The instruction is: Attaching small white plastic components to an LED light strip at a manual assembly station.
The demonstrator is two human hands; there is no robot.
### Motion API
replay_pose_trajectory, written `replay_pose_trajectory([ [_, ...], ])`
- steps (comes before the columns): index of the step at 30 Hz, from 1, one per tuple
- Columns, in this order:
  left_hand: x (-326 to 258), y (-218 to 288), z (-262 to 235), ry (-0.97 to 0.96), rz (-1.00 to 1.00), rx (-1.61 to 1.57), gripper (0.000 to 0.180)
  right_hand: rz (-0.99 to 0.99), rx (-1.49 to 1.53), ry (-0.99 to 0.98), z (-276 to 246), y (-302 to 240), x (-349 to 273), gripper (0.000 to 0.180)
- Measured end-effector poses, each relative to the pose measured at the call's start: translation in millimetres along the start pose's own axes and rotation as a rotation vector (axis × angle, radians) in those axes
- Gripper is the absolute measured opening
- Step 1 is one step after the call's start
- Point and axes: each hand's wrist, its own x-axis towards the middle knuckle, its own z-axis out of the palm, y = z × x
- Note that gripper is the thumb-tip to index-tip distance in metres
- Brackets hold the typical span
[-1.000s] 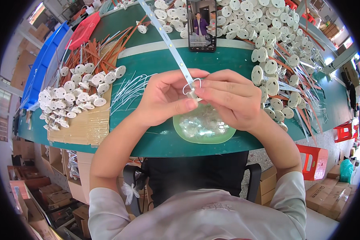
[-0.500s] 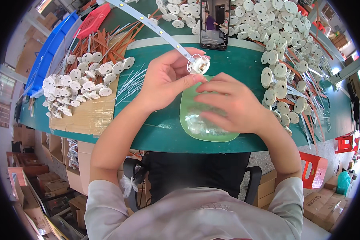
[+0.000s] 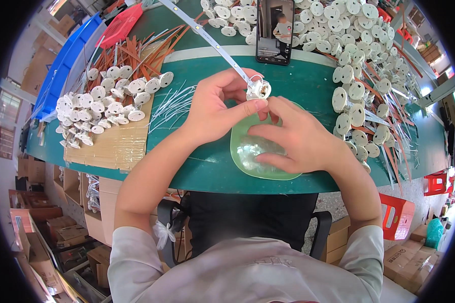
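Observation:
My left hand (image 3: 217,103) is closed on a white round lamp cap (image 3: 258,90), its thumb pressed to the near side. From the cap a narrow white LED strip (image 3: 207,38) runs up and to the left. A thin white wire loops over the cap's top. My right hand (image 3: 301,134) is at the cap's lower right edge, its fingertips bent together beside my left thumb; whatever they pinch is too small or hidden. Below that hand lies a light green shallow dish (image 3: 236,157) with shiny clear contents, partly covered by the fingers.
Finished-looking white caps with strips are heaped on cardboard (image 3: 111,156) at left and in a large pile (image 3: 346,76) at right. Thin white wires (image 3: 169,108) lie beside the cardboard. A phone (image 3: 274,33) stands at the back. Blue (image 3: 65,65) and red (image 3: 120,25) bins are far left.
The cap and my left hand have shifted slightly right and down, and the strip has turned. My right hand's fingertips have risen from over the dish to the cap's edge.

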Motion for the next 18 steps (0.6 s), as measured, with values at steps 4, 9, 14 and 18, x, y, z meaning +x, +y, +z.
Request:
replay_pose_trajectory([
  [4, 2.2, -0.4, -2.1, 0.043, 0.022, 0.072, 0.047, 0.001, 0.051, -0.181, 1.9, 4.1, -4.7, 0.031],
  [9, 2.0, 1.3, 0.4, 0.059, -0.024, 0.016, 0.048, -0.043, 0.167, -0.185, 11.1, 12.4, -5.8, 0.021],
  [14, 1.9, -0.2, -0.8, 0.064, 0.016, 0.002, 0.048, -0.061, 0.274, -0.105, 7.6, 15.1, -2.3, 0.015],
  [18, 1.1, 0.5, 0.0, 0.091, 0.025, -0.066, 0.045, 0.210, 0.457, 0.047, -3.6, 6.1, 0.7, 0.005],
])
